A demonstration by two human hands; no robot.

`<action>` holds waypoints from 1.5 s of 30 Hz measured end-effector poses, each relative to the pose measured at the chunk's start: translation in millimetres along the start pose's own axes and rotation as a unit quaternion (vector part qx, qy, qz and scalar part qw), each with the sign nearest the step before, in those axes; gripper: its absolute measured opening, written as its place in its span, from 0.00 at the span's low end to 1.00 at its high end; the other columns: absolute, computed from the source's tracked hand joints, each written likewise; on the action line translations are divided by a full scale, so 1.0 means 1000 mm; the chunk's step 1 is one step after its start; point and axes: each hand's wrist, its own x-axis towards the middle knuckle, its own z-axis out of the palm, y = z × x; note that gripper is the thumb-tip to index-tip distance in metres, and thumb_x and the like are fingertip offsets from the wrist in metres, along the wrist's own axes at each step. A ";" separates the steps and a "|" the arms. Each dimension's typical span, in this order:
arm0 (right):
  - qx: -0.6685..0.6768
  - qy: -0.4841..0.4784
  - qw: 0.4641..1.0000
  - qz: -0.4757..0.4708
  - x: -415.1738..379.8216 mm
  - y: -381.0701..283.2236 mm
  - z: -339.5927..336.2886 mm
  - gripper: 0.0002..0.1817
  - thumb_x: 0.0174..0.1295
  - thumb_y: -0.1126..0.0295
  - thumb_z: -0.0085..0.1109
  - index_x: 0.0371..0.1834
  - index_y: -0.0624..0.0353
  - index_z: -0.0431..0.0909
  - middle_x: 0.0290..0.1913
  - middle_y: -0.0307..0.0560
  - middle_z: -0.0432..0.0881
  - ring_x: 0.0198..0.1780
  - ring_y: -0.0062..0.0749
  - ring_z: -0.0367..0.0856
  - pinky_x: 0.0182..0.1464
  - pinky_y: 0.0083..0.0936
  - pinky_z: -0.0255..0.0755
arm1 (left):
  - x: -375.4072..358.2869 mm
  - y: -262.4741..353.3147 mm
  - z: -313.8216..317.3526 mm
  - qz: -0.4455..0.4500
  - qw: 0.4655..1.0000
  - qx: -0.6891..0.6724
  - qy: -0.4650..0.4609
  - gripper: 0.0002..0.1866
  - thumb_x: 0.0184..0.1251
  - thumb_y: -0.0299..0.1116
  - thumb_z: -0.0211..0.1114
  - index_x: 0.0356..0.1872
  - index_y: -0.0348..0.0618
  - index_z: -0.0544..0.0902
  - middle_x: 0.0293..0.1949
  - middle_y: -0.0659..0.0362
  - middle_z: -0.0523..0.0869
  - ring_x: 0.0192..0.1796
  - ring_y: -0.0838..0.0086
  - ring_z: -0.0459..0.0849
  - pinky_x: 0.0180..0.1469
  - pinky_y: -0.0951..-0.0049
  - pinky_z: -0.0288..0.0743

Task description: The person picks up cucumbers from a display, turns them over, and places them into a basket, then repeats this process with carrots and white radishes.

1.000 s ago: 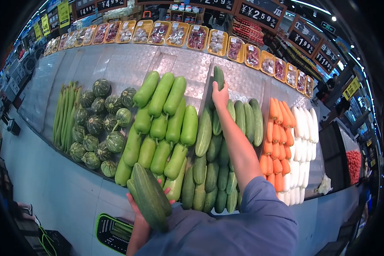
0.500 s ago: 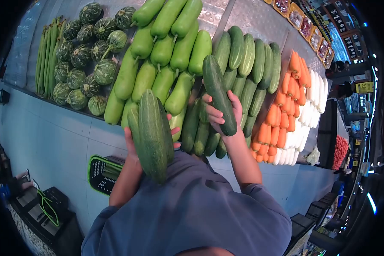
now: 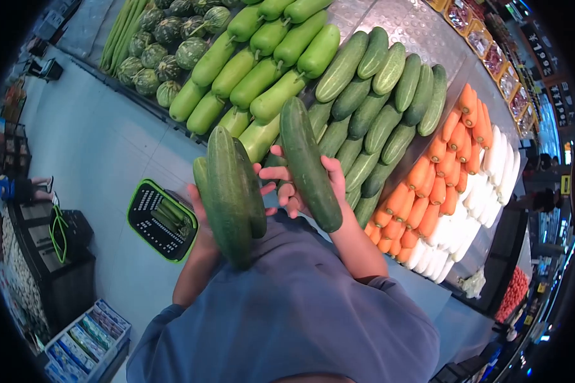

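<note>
Three dark green cucumbers (image 3: 229, 191), one broad in front and two partly behind it, lie bundled upright in my left hand (image 3: 203, 220), whose thumb and fingertips wrap their sides. A single cucumber (image 3: 308, 167) rests along my right hand (image 3: 336, 182), tilted, with the thumb on one side and bent fingers on the other. The fingertips of both hands come close together between the bundle and this cucumber. Beyond my right hand, rows of stacked cucumbers (image 3: 368, 118) lie on the display.
Light green gourds (image 3: 255, 76) and round striped squashes (image 3: 167, 67) lie left of the cucumbers; carrots (image 3: 428, 172) and white radishes (image 3: 476, 204) lie right. A black, green-rimmed basket (image 3: 148, 233) holding green stalks (image 3: 174, 214) stands on the floor. Another person (image 3: 19, 189) is far left.
My view has turned and shifted, bringing the basket fully into sight. My right hand with its cucumber has moved left and lower, nearer the bundle in my left hand.
</note>
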 end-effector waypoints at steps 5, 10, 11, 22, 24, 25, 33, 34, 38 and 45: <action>-0.245 0.015 0.969 0.012 -0.039 0.022 -0.004 0.44 0.68 0.56 0.64 0.79 0.68 0.53 0.67 0.78 0.70 0.47 0.57 0.88 0.45 0.49 0.90 | -0.054 -0.050 -0.009 0.063 0.998 -0.006 0.000 0.62 0.59 0.85 0.53 0.85 0.54 0.51 0.84 0.49 0.52 0.81 0.40 0.57 0.73 0.24 0.62; -0.245 0.018 0.969 0.026 -0.061 0.051 -0.001 0.39 0.71 0.65 0.59 0.82 0.61 0.51 0.66 0.65 0.74 0.53 0.47 0.86 0.56 0.46 0.86 | -0.101 -0.083 -0.010 0.138 0.990 -0.023 -0.004 0.61 0.59 0.85 0.53 0.85 0.57 0.51 0.84 0.49 0.53 0.81 0.37 0.57 0.72 0.23 0.62; -0.223 0.030 0.974 0.032 -0.062 0.058 0.006 0.40 0.72 0.67 0.57 0.84 0.60 0.49 0.67 0.63 0.74 0.57 0.48 0.85 0.57 0.46 0.86 | -0.109 -0.088 -0.012 0.144 0.989 -0.035 -0.016 0.60 0.60 0.85 0.53 0.86 0.58 0.51 0.84 0.49 0.53 0.81 0.36 0.57 0.72 0.22 0.62; -0.346 0.045 0.936 0.056 -0.071 0.135 0.012 0.51 0.64 0.77 0.71 0.86 0.59 0.46 0.69 0.54 0.72 0.62 0.44 0.82 0.60 0.41 0.83 | -0.189 -0.095 -0.012 0.221 0.971 -0.073 -0.051 0.59 0.60 0.85 0.53 0.86 0.64 0.49 0.84 0.47 0.50 0.80 0.34 0.55 0.71 0.18 0.59; -0.382 0.051 0.921 0.047 -0.069 0.155 0.010 0.54 0.61 0.78 0.74 0.86 0.57 0.47 0.70 0.53 0.72 0.63 0.42 0.81 0.61 0.39 0.82 | -0.210 -0.095 -0.008 0.244 0.968 -0.059 -0.025 0.60 0.60 0.86 0.51 0.86 0.60 0.49 0.84 0.52 0.52 0.81 0.34 0.55 0.73 0.19 0.58; -0.385 0.047 0.920 0.055 -0.066 0.166 0.006 0.54 0.61 0.78 0.74 0.86 0.57 0.47 0.70 0.53 0.72 0.63 0.42 0.81 0.61 0.39 0.82 | -0.223 -0.093 -0.010 0.253 0.965 -0.060 -0.026 0.60 0.60 0.86 0.51 0.86 0.60 0.49 0.84 0.52 0.52 0.81 0.34 0.55 0.73 0.19 0.58; -0.408 0.088 0.901 0.116 -0.055 0.290 0.016 0.50 0.59 0.79 0.74 0.83 0.58 0.54 0.68 0.54 0.74 0.60 0.42 0.81 0.60 0.42 0.82 | -0.365 -0.086 -0.027 0.303 0.950 -0.067 0.039 0.64 0.54 0.88 0.54 0.86 0.60 0.49 0.84 0.52 0.53 0.81 0.35 0.55 0.72 0.18 0.60; -0.411 0.079 0.899 0.127 -0.053 0.305 0.015 0.50 0.59 0.79 0.74 0.83 0.58 0.54 0.68 0.54 0.74 0.60 0.42 0.81 0.60 0.42 0.82 | -0.384 -0.086 -0.030 0.317 0.945 -0.065 0.038 0.64 0.54 0.88 0.54 0.86 0.60 0.49 0.84 0.52 0.53 0.81 0.35 0.55 0.72 0.18 0.60; -0.329 0.144 0.905 0.228 -0.048 0.360 -0.018 0.32 0.71 0.56 0.63 0.72 0.61 0.66 0.58 0.61 0.80 0.47 0.44 0.86 0.47 0.41 0.85 | -0.461 -0.085 -0.042 0.371 0.926 -0.048 0.056 0.61 0.58 0.85 0.55 0.86 0.61 0.47 0.85 0.53 0.51 0.82 0.36 0.52 0.71 0.14 0.55; -0.400 0.175 0.846 0.305 -0.043 0.465 -0.023 0.36 0.72 0.70 0.63 0.80 0.56 0.56 0.56 0.56 0.79 0.44 0.37 0.86 0.47 0.39 0.85 | -0.574 -0.094 -0.081 0.446 0.882 0.020 0.151 0.62 0.60 0.82 0.58 0.86 0.56 0.47 0.84 0.50 0.53 0.82 0.35 0.54 0.72 0.17 0.58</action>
